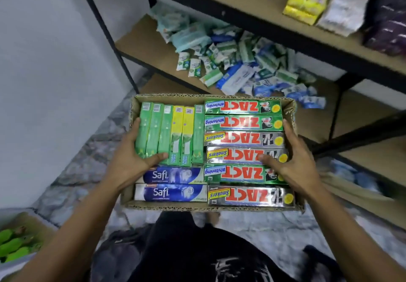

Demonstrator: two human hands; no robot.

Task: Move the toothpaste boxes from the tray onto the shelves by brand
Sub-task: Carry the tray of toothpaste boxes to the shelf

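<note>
Since the shelves (140,40) stand just ahead, I'd say the cardboard tray (167,207) wants setting down level on a bare stretch before any sorting. The toothpaste boxes (241,123) lie packed inside it, and the left hand (129,156) and right hand (294,160) each clasp a side wall, thumbs pressed on the boxes

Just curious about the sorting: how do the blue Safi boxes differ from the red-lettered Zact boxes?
The two blue Safi boxes lie near-left in the cardboard tray, lettering upright; the six green or silver Zact boxes fill the right, lettering upside down. Safi's name is white, Zact's red. Both lie flat, crosswise.
</note>
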